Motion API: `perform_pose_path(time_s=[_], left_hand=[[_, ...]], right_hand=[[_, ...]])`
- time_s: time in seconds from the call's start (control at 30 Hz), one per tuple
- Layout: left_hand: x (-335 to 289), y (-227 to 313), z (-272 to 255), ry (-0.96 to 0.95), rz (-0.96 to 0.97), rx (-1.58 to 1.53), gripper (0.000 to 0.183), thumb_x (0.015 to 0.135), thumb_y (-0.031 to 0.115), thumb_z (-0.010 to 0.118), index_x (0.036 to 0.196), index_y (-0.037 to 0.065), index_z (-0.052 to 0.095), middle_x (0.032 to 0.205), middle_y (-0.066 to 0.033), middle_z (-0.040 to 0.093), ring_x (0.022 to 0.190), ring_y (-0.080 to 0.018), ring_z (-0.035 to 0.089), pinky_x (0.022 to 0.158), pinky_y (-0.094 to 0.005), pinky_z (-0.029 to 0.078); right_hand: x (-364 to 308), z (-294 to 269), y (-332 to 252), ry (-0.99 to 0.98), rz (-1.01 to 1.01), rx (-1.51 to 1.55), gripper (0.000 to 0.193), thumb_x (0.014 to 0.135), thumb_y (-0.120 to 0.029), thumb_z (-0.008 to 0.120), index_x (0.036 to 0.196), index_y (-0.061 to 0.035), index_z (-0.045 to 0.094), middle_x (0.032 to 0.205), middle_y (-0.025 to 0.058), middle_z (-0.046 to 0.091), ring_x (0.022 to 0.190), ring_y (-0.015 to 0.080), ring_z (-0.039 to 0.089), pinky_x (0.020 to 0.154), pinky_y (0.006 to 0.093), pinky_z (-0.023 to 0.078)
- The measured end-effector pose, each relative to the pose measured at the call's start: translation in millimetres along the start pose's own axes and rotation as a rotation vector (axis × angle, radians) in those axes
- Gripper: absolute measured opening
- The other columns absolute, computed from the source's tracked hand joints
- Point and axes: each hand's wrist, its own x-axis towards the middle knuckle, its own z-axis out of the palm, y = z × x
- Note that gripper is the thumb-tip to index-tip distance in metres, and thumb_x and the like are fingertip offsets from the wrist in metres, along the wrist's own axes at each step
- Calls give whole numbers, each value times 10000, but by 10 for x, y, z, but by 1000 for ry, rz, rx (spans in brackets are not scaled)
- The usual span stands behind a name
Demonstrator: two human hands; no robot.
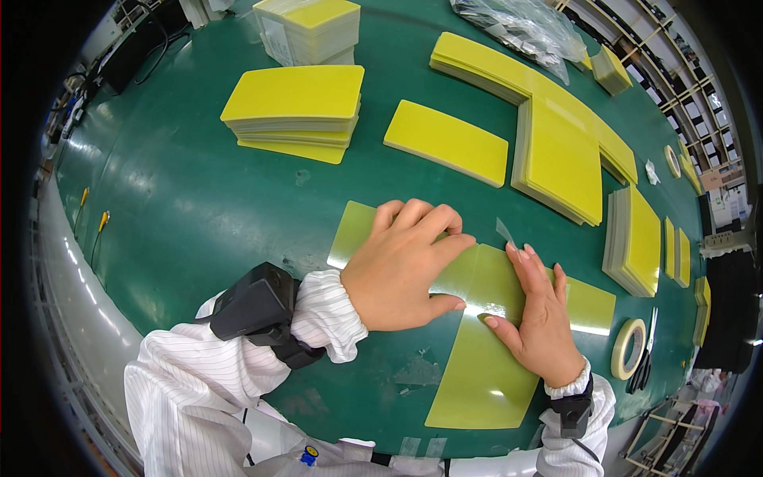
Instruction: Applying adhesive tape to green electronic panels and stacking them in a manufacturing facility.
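Thin, translucent yellow-green sheets (pixel 481 389) lie edge to edge on the table, forming a T shape. My left hand (pixel 405 266) rests over the left part, its fingers bent and thumb apart, with nothing visible in it. On the right part lies my right hand (pixel 540 318), palm down, fingers stretched and thumb spread. By its fingertips a small clear strip of film (pixel 505 231) sticks up from the sheets. My palms hide part of the seams. Dark box-like devices are strapped to both my wrists over striped white sleeves.
Stacks of yellow sheets (pixel 294 94) stand at the back left, with a flatter stack (pixel 447 143) in the middle and joined stacks (pixel 560 151) farther right. A roll of tape (pixel 629 349) and scissors (pixel 642 367) lie right of my right hand. Clear plastic bags (pixel 520 30) lie at the back.
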Motion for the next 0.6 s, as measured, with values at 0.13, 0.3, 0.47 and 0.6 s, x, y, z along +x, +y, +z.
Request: perform_pose_path(time_s=[0.13,0.3,0.47,0.6], left_hand=[[0,-10,4,7,-3,-5,603,610,298,831,1128,82,610,1096,-61,500,1065,-269,443,950,-408,296],[13,-19,9,6,-11,-11,610,604,296,838,1126,80,610,1088,-62,492,1058,-267,438,950,-405,285],[13,-8,-2,-1,-16,-8,621,595,291,845,1129,78,608,1094,-62,485,1071,-267,423,954,-403,278],[23,-10,28,-1,-19,-13,628,589,288,848,1130,77,608,1094,-62,484,1072,-270,417,955,-404,278]], right_hand=[[7,12,-2,-3,-1,1,809,803,-361,702,1398,-45,254,1457,97,391,1346,321,349,1042,607,215],[10,9,-8,-5,5,-2,814,801,-367,703,1399,-46,255,1461,96,384,1347,318,348,1042,608,218],[6,6,-6,-2,5,3,816,802,-376,702,1402,-50,255,1467,93,374,1346,316,349,1042,614,218],[-3,0,2,-5,10,3,818,803,-377,701,1407,-57,252,1470,91,368,1348,311,347,1040,623,218]])
